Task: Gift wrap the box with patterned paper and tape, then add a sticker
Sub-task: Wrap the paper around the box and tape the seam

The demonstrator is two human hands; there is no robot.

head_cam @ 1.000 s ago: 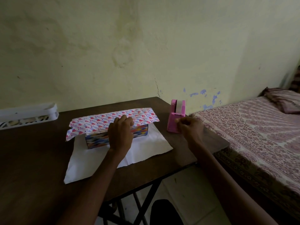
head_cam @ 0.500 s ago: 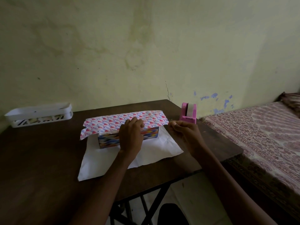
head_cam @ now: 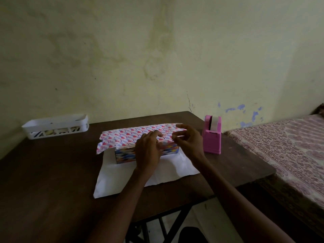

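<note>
A box (head_cam: 125, 155) with a multicoloured print stands on the dark table (head_cam: 52, 172). Heart-patterned wrapping paper (head_cam: 126, 135) is folded over its top, and the paper's white underside lies flat in front of the box. My left hand (head_cam: 149, 149) presses the paper down at the box's front top edge, fingers laid over it. My right hand (head_cam: 188, 141) hovers over the box's right end and pinches a short, faintly visible strip of clear tape (head_cam: 178, 136) between thumb and fingers. A pink tape dispenser (head_cam: 211, 137) stands upright just right of that hand.
A white slotted tray (head_cam: 56, 127) sits at the table's back left against the wall. A bed with a patterned cover (head_cam: 289, 146) runs along the right, close to the table's right edge. Table legs and floor show below the front edge.
My right hand has come from the dispenser leftward and up over the box's right end, with the tape strip in its fingers. My left hand has stayed on the paper.
</note>
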